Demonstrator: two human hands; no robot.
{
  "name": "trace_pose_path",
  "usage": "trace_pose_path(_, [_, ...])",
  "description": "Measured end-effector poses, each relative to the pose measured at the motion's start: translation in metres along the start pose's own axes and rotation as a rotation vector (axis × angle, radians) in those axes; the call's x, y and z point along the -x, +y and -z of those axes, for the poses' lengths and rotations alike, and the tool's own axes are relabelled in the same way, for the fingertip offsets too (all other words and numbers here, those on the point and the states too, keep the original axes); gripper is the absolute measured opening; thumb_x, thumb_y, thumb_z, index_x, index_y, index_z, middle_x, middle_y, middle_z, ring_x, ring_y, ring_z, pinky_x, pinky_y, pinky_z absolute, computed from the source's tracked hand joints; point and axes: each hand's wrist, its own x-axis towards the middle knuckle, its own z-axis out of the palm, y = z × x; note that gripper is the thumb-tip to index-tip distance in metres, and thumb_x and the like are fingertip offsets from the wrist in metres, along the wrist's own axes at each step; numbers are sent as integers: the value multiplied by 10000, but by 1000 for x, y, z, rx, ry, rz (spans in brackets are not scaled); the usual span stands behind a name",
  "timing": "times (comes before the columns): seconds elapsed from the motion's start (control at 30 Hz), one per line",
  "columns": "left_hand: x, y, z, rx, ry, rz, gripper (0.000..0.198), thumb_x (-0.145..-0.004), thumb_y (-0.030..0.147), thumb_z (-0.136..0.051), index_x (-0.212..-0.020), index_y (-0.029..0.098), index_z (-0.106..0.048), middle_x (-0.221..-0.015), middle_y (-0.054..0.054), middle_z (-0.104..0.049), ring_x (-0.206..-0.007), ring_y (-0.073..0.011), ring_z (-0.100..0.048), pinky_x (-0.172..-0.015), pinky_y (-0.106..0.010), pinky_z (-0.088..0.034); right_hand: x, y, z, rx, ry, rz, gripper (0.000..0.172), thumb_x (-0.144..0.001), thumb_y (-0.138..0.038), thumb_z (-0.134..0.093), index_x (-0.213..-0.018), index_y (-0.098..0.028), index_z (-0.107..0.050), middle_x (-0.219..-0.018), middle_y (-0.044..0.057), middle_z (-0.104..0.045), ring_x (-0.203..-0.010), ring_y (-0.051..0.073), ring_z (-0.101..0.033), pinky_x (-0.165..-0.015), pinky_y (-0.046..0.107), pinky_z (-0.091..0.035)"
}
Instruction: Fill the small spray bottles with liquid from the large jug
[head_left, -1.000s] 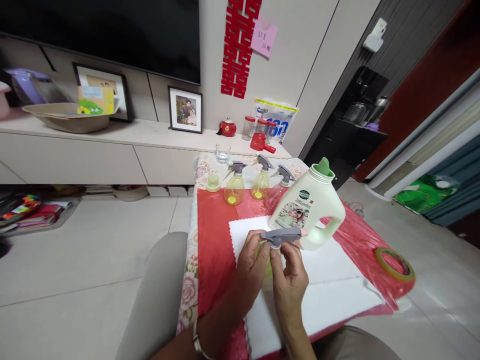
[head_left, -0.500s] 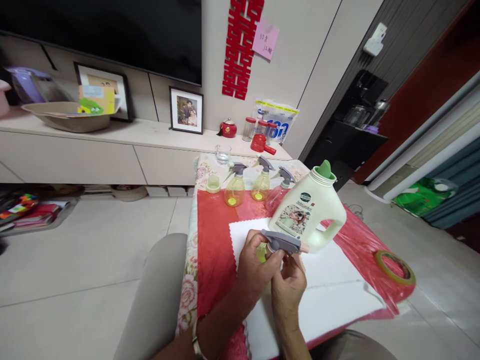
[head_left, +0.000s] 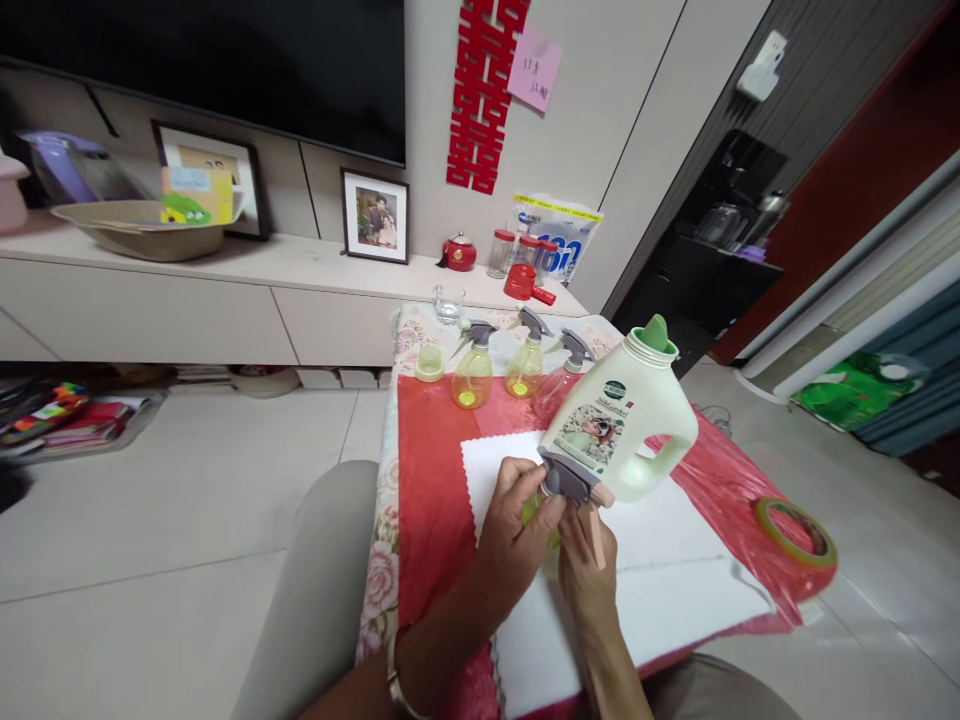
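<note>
A spray bottle point(head_left: 574, 480) with a grey trigger head and a pinkish nozzle is between my hands, its nozzle pointing right. Most of its yellowish body is hidden by my fingers. My left hand point(head_left: 516, 530) is closed around the collar, thumb and index finger at the grey head. Below the trigger, my right hand point(head_left: 589, 555) is closed on the bottle, with its fingers partly hidden. Just behind stands a large pale green detergent jug point(head_left: 581, 410), uncapped, with a green spout. A white scallop-edged mat point(head_left: 667, 580) lies beneath my hands.
Two yellow spray bottles point(head_left: 472, 380) and a pink spray bottle point(head_left: 556, 392) stand behind the mat, beside a pale green cap point(head_left: 430, 364). A glass cup point(head_left: 448, 303) is at the table's back. A tape roll point(head_left: 796, 532) lies on red plastic at right.
The spray head has tilted, its nozzle end dipping a little. My right hand has turned around the bottle, its back now showing more. The jug and standing bottles stay in place.
</note>
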Motion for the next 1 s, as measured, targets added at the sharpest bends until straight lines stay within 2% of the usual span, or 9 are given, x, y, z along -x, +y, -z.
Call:
trace_pose_path(0.17, [0, -2, 2, 109, -21, -3, 119, -964, 275, -531, -963, 214, -633, -1001, -32, -501, -948, -179, -551, -863, -288, -465, 2, 11, 3, -70, -8, -78, 255, -882, -426, -688, -931, -180, -736, -800, 32, -688, -759, 184, -628, -728, 315, -512])
trace_pose_path(0.3, [-1, -6, 2, 143, -12, -39, 130, -977, 273, -543, -976, 219, -661, -1005, -33, -550, -972, -182, -568, -881, -288, -467, 2, 11, 1, -128, 4, -76, 273, -856, -377, -723, -1055, -191, -735, -1047, 75, -724, -1020, 232, -653, -943, 389, -503])
trace_pose_path(0.37, [-1, -8, 3, 155, -6, -41, 141, -980, 282, -544, -991, 217, -669, -1022, -41, -570, -990, -189, -577, -897, -294, -470, 3, 10, -3, -149, 28, -68, 285, -851, -363, -728, -1081, -195, -731, -1118, 87, -709, -1084, 239, -638, -1000, 411, -480])
trace_pose_path(0.53, [-1, -4, 3, 202, -38, 17, 206, -991, 286, -493, -1052, 218, -677, -1096, -68, -570, -1070, -215, -577, -964, -327, -459, 7, 11, -11, -177, 107, -68, 235, -831, -323, -746, -1015, -177, -726, -1027, 76, -705, -1009, 214, -641, -962, 388, -502])
trace_pose_path(0.63, [-2, 0, 3, 153, -47, 24, 154, -935, 252, -554, -1017, 216, -680, -1096, -67, -575, -1082, -226, -570, -996, -345, -440, 8, 11, -16, -198, 134, -63, 291, -829, -306, -751, -1089, -183, -710, -1066, 76, -700, -1036, 209, -640, -993, 396, -495])
trace_pose_path(0.7, [-3, 1, 3, 135, -13, 47, 133, -888, 224, -585, -991, 214, -668, -1064, -59, -589, -1054, -225, -573, -985, -352, -441, 8, 10, -18, -212, 131, -57, 363, -828, -299, -752, -1171, -196, -690, -1142, 84, -691, -1079, 214, -636, -1028, 414, -480])
trace_pose_path(0.83, [-1, -3, 1, 205, 70, 137, 220, -831, 187, -604, -1048, 223, -604, -1019, -31, -633, -1005, -212, -589, -941, -347, -451, 8, 10, -16, -231, 102, -48, 427, -824, -291, -757, -1235, -210, -673, -1218, 93, -677, -1144, 232, -621, -1061, 432, -459])
trace_pose_path(1.0, [2, -3, -1, 239, 51, 152, 139, -839, 242, -626, -972, 218, -590, -951, -21, -634, -933, -202, -586, -879, -338, -452, 11, 13, -9, -257, 41, -74, 451, -833, -355, -741, -1250, -197, -680, -1215, 119, -686, -1163, 271, -624, -1038, 454, -478])
